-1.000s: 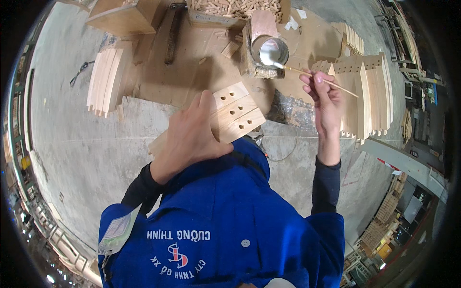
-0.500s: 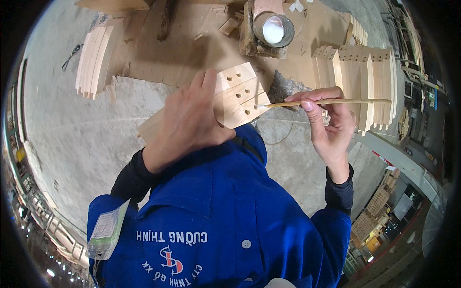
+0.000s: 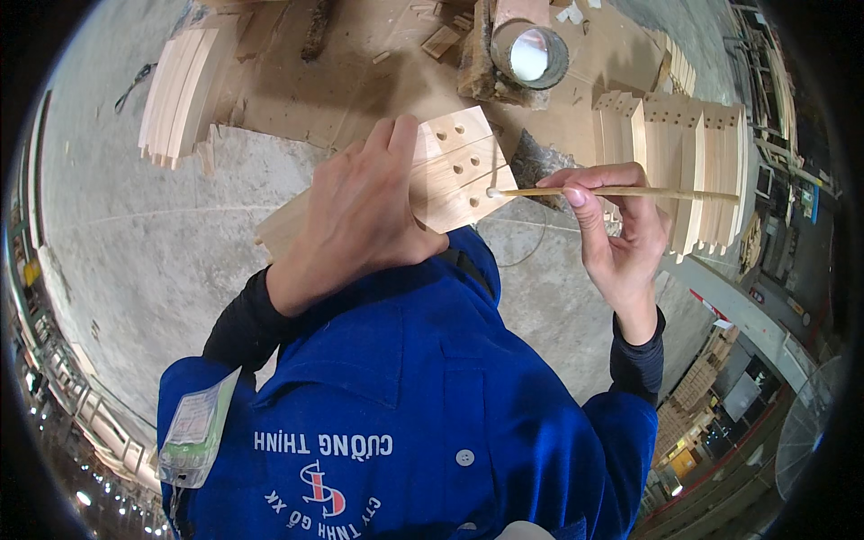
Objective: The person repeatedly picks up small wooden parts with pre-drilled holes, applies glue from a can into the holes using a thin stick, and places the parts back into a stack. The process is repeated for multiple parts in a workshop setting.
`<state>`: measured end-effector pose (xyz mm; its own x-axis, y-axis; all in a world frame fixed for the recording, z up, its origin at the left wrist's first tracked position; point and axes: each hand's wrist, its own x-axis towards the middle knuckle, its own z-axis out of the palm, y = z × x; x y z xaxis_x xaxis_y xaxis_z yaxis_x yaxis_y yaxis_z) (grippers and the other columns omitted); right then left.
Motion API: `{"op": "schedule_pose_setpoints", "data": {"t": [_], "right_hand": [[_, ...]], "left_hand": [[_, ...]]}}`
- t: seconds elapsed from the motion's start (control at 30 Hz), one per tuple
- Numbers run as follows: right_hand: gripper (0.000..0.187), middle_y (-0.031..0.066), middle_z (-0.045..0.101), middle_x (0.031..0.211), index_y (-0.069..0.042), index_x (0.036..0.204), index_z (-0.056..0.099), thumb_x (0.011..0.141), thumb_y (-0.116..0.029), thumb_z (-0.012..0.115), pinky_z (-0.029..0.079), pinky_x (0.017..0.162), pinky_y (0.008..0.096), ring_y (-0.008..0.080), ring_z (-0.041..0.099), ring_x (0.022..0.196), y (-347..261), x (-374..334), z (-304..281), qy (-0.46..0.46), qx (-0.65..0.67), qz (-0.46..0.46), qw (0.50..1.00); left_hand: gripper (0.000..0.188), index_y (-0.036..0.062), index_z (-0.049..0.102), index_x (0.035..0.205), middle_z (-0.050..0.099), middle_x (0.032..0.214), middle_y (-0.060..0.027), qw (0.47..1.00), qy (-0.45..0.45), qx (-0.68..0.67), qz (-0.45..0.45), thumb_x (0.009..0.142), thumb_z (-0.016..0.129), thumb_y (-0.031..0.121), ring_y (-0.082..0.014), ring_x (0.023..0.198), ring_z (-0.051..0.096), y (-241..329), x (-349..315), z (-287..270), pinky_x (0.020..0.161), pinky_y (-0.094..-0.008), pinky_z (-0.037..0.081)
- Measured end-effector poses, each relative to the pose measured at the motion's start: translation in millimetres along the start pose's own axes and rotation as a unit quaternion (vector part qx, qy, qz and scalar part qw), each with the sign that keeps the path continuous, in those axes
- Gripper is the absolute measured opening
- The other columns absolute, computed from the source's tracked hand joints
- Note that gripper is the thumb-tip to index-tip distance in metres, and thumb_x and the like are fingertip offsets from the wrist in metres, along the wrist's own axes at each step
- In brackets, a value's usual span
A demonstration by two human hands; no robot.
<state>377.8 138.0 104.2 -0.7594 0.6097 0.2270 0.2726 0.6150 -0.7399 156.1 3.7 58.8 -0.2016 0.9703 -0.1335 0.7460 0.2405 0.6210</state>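
My left hand (image 3: 360, 193) is closed round a bundle of pale wooden pieces (image 3: 459, 171), pressed side by side, their drilled ends turned up and to the right. Several round dowel holes show in those ends. Between thumb and fingers of my right hand (image 3: 621, 234) is a thin wooden stick (image 3: 666, 192), held level. Its white, wet-looking tip points left and lies at the end face beside the nearest holes; whether it touches the wood I cannot tell. Beyond my hands stands a round pot (image 3: 558, 65) of white liquid, probably glue.
At the right lies a stack of drilled wooden pieces (image 3: 666, 162), and another stack (image 3: 184, 85) is at the far left. Cardboard (image 3: 360, 81) with wood scraps covers the floor ahead. A dark, stained block (image 3: 475, 67) sits beside the pot.
The stick's tip has come slightly away from a hole toward the edge of the end face. The wooden bundle is tilted a little differently; both hands keep their grips.
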Motion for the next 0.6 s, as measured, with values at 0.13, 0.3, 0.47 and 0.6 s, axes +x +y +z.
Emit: {"op": "schedule_pose_setpoints", "data": {"t": [0.13,0.3,0.47,0.6], "right_hand": [[0.012,0.0094,0.076,0.093,0.002,0.102,0.066,0.095,-0.005,0.074,0.059,0.072,0.0301,0.0197,0.076,0.081,-3.7,3.5,0.4,-0.006,-0.007,0.001,1.000],[0.010,0.0089,0.076,0.093,0.001,0.100,0.067,0.095,-0.005,0.074,0.058,0.072,0.0296,0.0185,0.076,0.080,-3.6,7.8,2.0,0.002,-0.001,0.003,1.000],[0.010,0.0079,0.077,0.092,-0.001,0.100,0.068,0.095,-0.006,0.074,0.058,0.073,0.0294,0.0175,0.075,0.081,-3.8,6.8,1.8,0.009,0.025,0.018,0.999],[0.010,0.0078,0.076,0.091,-0.002,0.101,0.069,0.095,-0.006,0.075,0.058,0.074,0.0289,0.0169,0.075,0.082,-5.8,10.0,0.3,0.010,-0.003,0.019,1.000]], "left_hand": [[0.083,-0.0018,0.047,0.118,0.062,0.103,-0.0216,1.000,0.000,-0.004,0.001,0.054,0.089,0.031,-0.0446,0.091,0.068,0.3,1.1,-0.7,0.076,-0.0497,0.056],[0.085,-0.0025,0.047,0.119,0.062,0.103,-0.0220,1.000,-0.001,-0.005,0.004,0.053,0.089,0.030,-0.0447,0.090,0.068,-2.6,3.4,-0.6,0.075,-0.0496,0.056],[0.084,-0.0024,0.048,0.119,0.063,0.103,-0.0222,1.000,0.003,-0.001,0.004,0.053,0.088,0.030,-0.0445,0.090,0.068,-3.6,4.5,-1.6,0.074,-0.0491,0.056],[0.083,-0.0024,0.048,0.119,0.063,0.103,-0.0220,1.000,0.007,-0.004,0.006,0.053,0.088,0.031,-0.0443,0.089,0.068,-3.7,6.1,-1.7,0.074,-0.0492,0.056]]}}
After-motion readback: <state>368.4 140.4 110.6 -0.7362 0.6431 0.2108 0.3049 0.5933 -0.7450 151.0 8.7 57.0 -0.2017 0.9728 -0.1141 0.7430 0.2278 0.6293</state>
